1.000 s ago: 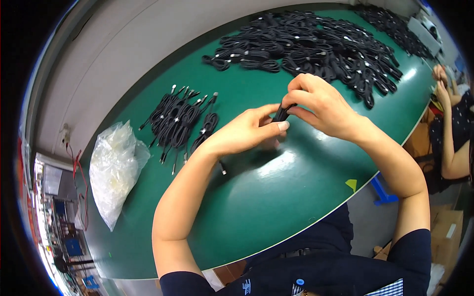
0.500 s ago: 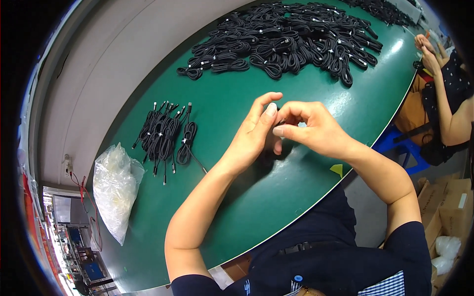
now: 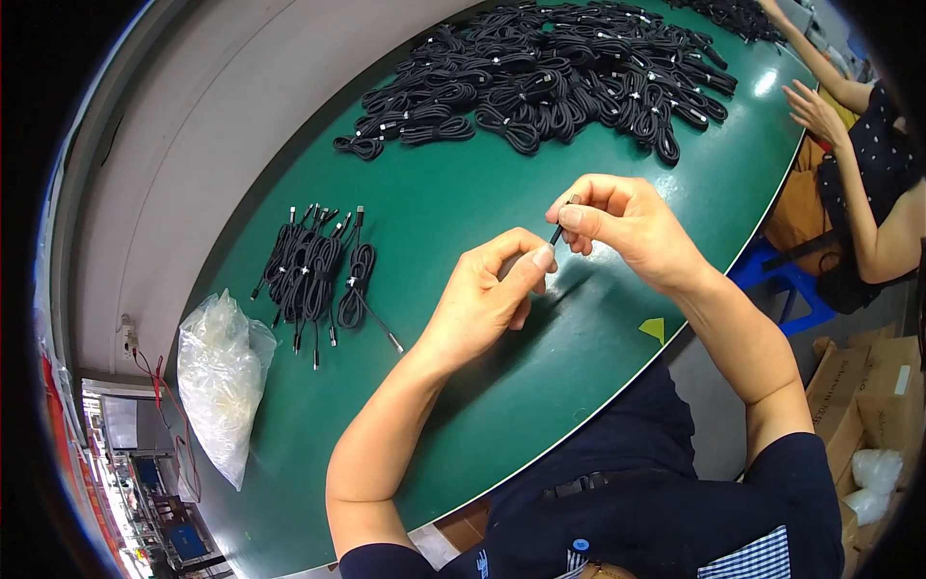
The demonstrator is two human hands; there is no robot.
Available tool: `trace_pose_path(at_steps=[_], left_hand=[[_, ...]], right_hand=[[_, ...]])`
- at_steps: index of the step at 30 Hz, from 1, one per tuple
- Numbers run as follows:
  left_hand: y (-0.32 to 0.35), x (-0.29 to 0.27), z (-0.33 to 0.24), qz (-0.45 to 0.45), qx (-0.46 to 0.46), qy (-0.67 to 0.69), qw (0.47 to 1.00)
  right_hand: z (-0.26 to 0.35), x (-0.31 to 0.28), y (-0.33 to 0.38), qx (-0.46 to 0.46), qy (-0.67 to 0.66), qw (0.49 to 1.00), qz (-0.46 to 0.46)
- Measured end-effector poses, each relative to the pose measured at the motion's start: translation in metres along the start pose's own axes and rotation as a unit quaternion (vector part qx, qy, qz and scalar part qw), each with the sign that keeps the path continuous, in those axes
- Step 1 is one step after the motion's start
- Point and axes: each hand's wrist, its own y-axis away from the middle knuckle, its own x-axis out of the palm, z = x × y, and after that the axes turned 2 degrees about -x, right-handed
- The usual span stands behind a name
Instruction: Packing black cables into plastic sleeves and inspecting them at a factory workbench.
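Between my hands, above the green table, is a thin black cable end (image 3: 557,234) with a metal plug at its upper tip. My right hand (image 3: 632,232) pinches it near the plug between thumb and fingers. My left hand (image 3: 487,294) is closed on its lower end, thumb against the curled forefinger. How much more cable lies inside the left hand is hidden. Left of my left forearm lies a bunch of black coiled cables (image 3: 307,275), their plugs sticking out. Beside the bunch is a single coiled cable (image 3: 357,285), its one end stretched towards my forearm.
A large heap of black coiled cables (image 3: 540,82) covers the far part of the green table (image 3: 463,434). A clear plastic bag (image 3: 224,381) stands at the left edge. Yellow tape (image 3: 652,329) marks the near edge. Another person's hand (image 3: 818,114) is at the far right, above a blue stool (image 3: 796,289).
My hands have drawn slightly apart, and the cable end with its plug now shows between them. The other person's hands have separated, one reaching farther away.
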Motion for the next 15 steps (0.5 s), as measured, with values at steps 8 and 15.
trace_pose_path(at_steps=[8, 15], left_hand=[[-0.006, 0.011, 0.010, -0.005, -0.014, 0.132, 0.991], [-0.032, -0.037, 0.020, -0.134, 0.041, 0.514, 0.846]], right_hand=[[-0.021, 0.011, -0.004, 0.019, -0.064, 0.997, -0.026], [-0.026, 0.044, 0.013, -0.315, 0.322, 0.893, 0.011]])
